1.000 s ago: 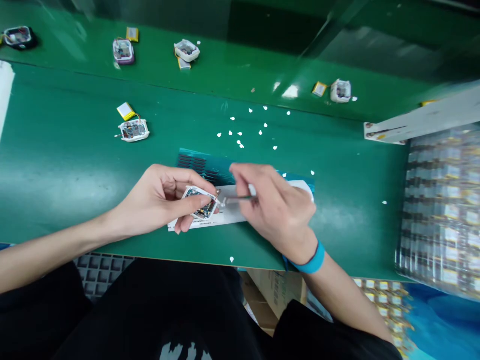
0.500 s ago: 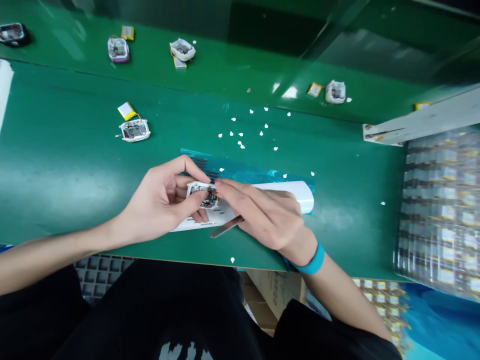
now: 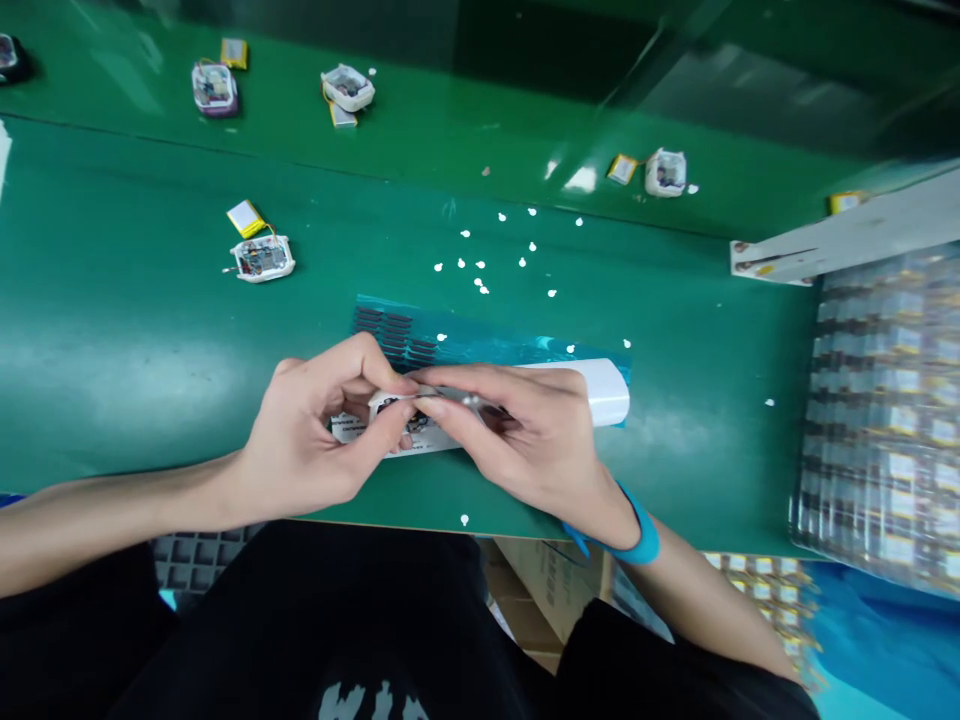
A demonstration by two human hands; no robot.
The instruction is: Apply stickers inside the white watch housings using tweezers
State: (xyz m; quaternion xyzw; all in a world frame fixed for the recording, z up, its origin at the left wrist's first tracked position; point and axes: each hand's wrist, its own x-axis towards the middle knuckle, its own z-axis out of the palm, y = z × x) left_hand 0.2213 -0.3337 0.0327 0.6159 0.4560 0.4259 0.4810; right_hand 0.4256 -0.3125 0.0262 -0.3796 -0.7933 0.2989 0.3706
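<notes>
My left hand (image 3: 315,435) is closed around a small white plastic case (image 3: 377,402) with a bare circuit board (image 3: 417,424) inside. Its thumb and index finger pinch the case's upper edge and cover much of it. My right hand (image 3: 529,425), wearing a blue wristband (image 3: 641,535), meets it fingertip to fingertip at that edge. Between the right thumb and index finger lies a thin metal tool, apparently tweezers (image 3: 471,401), mostly hidden by the fingers. Beneath both hands is a white printed sheet (image 3: 431,440), rolled up at its right end.
A blue film strip (image 3: 487,342) bears black pieces (image 3: 385,322). Small white stickers (image 3: 481,265) dot the green bench (image 3: 150,330). An open white case (image 3: 264,258) with a battery (image 3: 245,217) lies left; several similar ones stand behind. Stacked clear trays (image 3: 885,420) rise at the right.
My right hand has turned, bringing its thumb and index finger together at the case's edge. The metal tool has swung up from below the hand to between the fingers. The view has shifted slightly.
</notes>
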